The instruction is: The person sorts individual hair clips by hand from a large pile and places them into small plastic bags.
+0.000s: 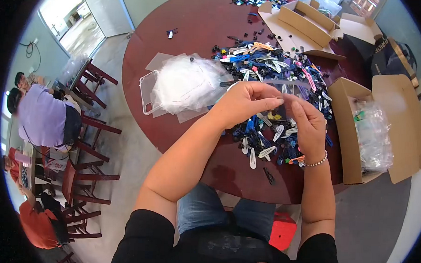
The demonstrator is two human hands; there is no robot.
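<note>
Both hands are raised over a large pile of hair clips (266,152) in blue, white, black and pink on the round dark red table (177,31). Between them a clear plastic bag (292,88) is stretched. My left hand (249,102) pinches its left side, thumb and fingers together. On the other side my right hand (308,124), with a beaded bracelet at the wrist, has its fingers closed on the bag. Whether the bag holds anything is hard to make out. A stack of clear bags (186,83) lies left of the pile, beside a clear phone case (147,93).
At the right stands an open cardboard box (344,132) with filled clear bags (374,134). More cardboard (304,25) and a dark bag (390,57) are at the back right. Several people sit at the far left near wooden stools (88,176).
</note>
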